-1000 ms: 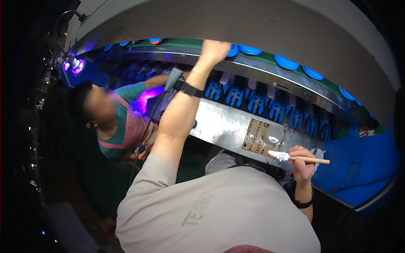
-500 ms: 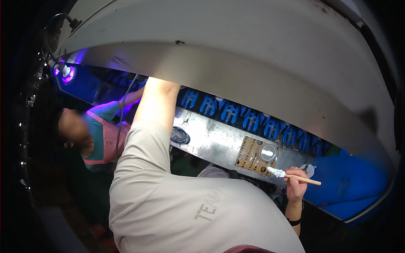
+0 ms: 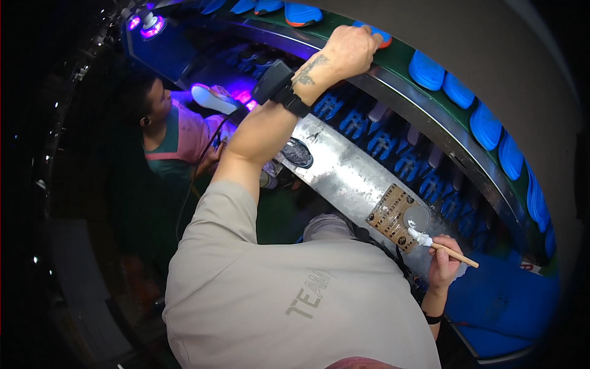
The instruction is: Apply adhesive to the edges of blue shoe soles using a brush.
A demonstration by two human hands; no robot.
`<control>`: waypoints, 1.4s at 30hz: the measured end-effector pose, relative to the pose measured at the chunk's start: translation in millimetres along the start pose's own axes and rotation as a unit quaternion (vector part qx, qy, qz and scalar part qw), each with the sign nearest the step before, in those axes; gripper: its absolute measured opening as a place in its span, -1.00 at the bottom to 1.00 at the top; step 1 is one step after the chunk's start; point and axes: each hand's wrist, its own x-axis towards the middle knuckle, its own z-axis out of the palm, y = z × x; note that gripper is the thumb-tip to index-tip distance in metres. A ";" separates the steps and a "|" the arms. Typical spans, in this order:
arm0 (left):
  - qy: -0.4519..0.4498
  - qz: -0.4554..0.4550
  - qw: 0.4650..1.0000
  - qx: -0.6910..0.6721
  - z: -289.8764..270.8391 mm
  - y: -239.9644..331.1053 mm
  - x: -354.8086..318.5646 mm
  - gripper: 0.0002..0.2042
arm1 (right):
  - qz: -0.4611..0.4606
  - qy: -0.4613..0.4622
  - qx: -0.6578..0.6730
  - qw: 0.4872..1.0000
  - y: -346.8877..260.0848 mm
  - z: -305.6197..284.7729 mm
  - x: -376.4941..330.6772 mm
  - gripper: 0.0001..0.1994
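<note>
My left hand (image 3: pixel 351 50) reaches up to the raised shelf, its fingers closed on a blue shoe sole (image 3: pixel 379 35) with an orange edge. The hand covers part of that sole. Lower right, my right hand (image 3: pixel 444 265) grips a brush (image 3: pixel 456 253) by its wooden handle, the white-coated head pointing left. The brush head is over a piece of printed cardboard (image 3: pixel 384 215), beside a round dish (image 3: pixel 416 216) that looks to hold something white. A dark shoe (image 3: pixel 298 152) lies on the metal bench, below my left forearm.
More blue soles (image 3: pixel 485 126) line the curved green shelf (image 3: pixel 399 56). Behind the metal bench (image 3: pixel 344 166) runs a row of blue racks (image 3: pixel 382 147). A co-worker in a pink apron (image 3: pixel 190 132) is at the left, near purple lamps (image 3: pixel 150 26) and a light-coloured sole (image 3: pixel 213 98).
The view has shifted, bringing the soles on the shelf into sight. My left hand, hidden behind the cover before, now shows at a sole. My right hand keeps the brush.
</note>
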 end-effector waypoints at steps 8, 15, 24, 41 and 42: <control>0.171 -0.304 0.934 -0.076 -4.2 14.9 -71.4 -0.64 | 0.041 0.004 0.018 0.999 12.4 -15.5 -10.1 -0.76; 0.116 -0.318 0.552 -0.762 54.9 42.9 -104.1 -0.66 | 0.093 0.053 -0.159 0.981 56.6 -46.6 -10.5 -0.83; -0.020 -0.092 0.100 -0.990 49.8 120.2 -150.1 -0.09 | 0.152 0.061 -0.426 0.890 109.7 -66.9 4.7 -0.78; -0.072 -0.147 0.297 -0.941 39.6 230.3 -225.8 0.04 | 0.065 0.092 -0.333 0.936 110.1 -64.0 -12.2 -0.80; -0.081 -0.148 0.302 -0.938 39.8 232.1 -225.4 0.04 | 0.064 0.091 -0.334 0.936 117.8 -68.5 -15.0 -0.80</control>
